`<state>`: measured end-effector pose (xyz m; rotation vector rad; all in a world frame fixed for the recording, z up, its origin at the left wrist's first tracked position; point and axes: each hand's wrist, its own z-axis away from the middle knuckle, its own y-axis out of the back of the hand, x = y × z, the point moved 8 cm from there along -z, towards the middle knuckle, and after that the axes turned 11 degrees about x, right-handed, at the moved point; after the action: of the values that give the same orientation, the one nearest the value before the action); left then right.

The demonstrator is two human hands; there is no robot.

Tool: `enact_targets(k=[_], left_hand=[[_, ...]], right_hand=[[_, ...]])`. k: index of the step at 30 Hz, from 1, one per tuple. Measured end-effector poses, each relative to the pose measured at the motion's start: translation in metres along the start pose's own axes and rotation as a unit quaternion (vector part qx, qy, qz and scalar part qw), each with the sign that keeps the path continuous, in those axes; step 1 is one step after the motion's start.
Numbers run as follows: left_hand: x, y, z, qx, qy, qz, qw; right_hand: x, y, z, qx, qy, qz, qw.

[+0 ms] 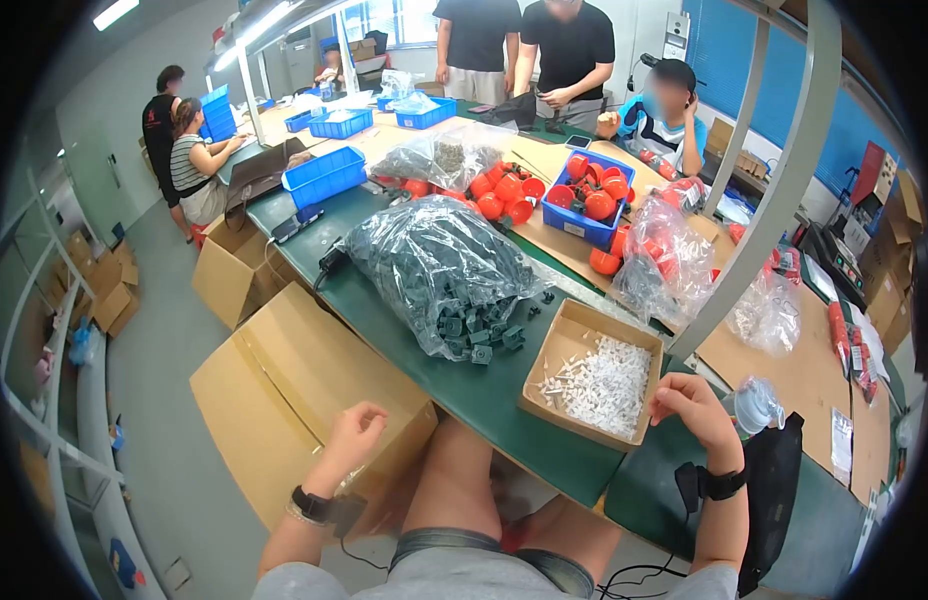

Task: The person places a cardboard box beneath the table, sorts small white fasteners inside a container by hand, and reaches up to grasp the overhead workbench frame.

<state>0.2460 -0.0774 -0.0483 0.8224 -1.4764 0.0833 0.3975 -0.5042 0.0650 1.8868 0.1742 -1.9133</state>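
Box (567,342) of white pieces (609,388) sits beside the curled right hand (692,408); left hand (358,432) curls too; cannot tell if either pinches anything.

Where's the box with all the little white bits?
In the head view, the box is right of the middle, on the green table, between the big plastic bag and the person's right hand.
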Motion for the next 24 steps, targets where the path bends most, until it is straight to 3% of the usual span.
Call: enact_targets(k=[7, 9, 15, 19, 22, 24], left_hand=[[-0.005, -0.001, 0.015, -0.004, 0.012, -0.041, 0.999], [0.015, 0.0, 0.021, -0.004, -0.029, -0.041, 0.999], [-0.009, 0.024, 0.043, 0.04, 0.008, -0.063, 0.997], [-0.036, 0.052, 0.062, 0.073, 0.08, -0.116, 0.987], [-0.043, 0.067, 0.075, 0.111, 0.025, -0.223, 0.968], [-0.048, 0.058, 0.083, 0.087, -0.041, -0.412, 0.906]], right_hand=[[-0.006, 0.001, 0.009, 0.027, 0.033, -0.006, 0.999], [0.0, -0.006, 0.013, 0.016, 0.021, -0.01, 1.0], [0.002, -0.018, 0.016, 0.0, 0.021, -0.005, 1.0], [0.004, -0.021, 0.012, -0.001, 0.019, -0.004, 1.0], [0.009, -0.021, 0.011, 0.004, 0.008, 0.004, 1.0], [0.011, -0.02, 0.011, 0.006, -0.003, 0.011, 1.0]])
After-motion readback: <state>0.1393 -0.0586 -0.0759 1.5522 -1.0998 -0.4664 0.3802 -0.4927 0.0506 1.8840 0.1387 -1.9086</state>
